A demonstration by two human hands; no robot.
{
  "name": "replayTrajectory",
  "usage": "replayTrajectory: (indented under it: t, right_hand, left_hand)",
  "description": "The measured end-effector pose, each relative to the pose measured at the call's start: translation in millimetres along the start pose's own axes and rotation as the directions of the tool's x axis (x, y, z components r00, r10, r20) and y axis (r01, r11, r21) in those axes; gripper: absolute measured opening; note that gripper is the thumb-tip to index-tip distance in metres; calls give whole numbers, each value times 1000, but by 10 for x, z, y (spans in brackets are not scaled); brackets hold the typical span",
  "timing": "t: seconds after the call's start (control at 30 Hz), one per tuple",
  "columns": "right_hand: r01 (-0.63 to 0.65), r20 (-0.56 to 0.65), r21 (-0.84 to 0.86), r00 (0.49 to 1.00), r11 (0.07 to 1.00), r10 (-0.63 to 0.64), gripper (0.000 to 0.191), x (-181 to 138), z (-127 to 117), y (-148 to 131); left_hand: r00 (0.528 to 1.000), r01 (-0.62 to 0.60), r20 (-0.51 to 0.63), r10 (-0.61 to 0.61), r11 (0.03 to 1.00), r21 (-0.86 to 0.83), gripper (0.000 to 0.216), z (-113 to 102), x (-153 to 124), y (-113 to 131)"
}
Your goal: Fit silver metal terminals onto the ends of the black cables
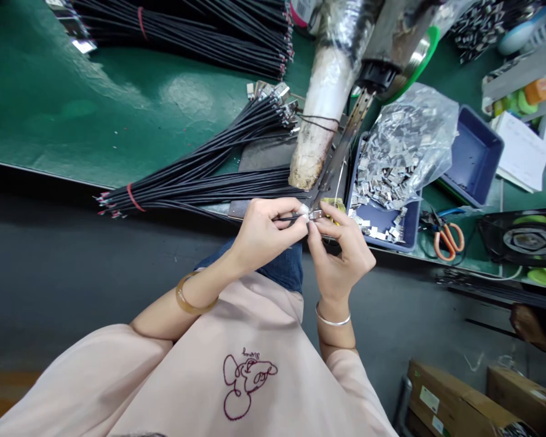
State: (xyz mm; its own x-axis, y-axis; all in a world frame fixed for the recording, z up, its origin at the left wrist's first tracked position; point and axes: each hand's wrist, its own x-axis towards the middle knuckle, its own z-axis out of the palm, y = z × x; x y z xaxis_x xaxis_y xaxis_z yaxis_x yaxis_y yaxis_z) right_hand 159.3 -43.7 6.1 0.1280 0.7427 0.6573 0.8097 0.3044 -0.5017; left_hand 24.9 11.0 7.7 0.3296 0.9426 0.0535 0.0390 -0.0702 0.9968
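Note:
My left hand [270, 230] pinches a thin black cable [286, 218] near its end, with thumb and forefinger closed. The fingertips of my right hand [339, 246] are closed on a small silver metal connector [316, 214], which meets the cable end between both hands. Just above the fingertips, the lower end of a soldering iron [346, 142] slants down. Beside it hangs a wrapped white tube [318, 115] with a browned mouth. To the left lies a bundle of black cables [200, 167], tied with a red band, partly under the tube.
A blue tray [412, 233] holds loose metal connectors and a plastic bag [418, 133] of them. Right of it are another blue tray [485, 145], orange-handled cutters [449, 241] and a small fan [530, 238]. More cables [200, 30] lie at the back. Cardboard boxes [459, 400] stand on the floor.

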Motion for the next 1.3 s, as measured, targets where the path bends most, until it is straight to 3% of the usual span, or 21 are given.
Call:
replayTrajectory:
  t: [0.2,0.37,0.67,0.8,1.2,1.3]
  right_hand:
    - [41,9,-11,999,999,-41,12,-75,-31,68]
    - [125,22,-58,992,990,-123,13,-98,-45,107]
    - [58,-2,-27,998,998,-58,12,-33,26,80]
    - [63,-6,-11,998,998,-63,10,-32,26,78]
    - [86,1,-5,996,996,-86,12,-88,3,138]
    - [152,50,-36,987,988,-150,13,-100,-12,171]
  left_hand:
    - [991,100,94,-92,991,-87,11,-20,6,36]
    - [980,117,179,-88,981,-157,14,-58,37,43]
    - [996,84,49,-77,981,-176,10,6,54,17]
    - [996,82,41,-76,981,-175,10,-3,60,-6]
    - [987,111,132,-91,982,-151,15,-49,62,21]
    - [955,165,270,-120,974,-152,15,-126,64,51]
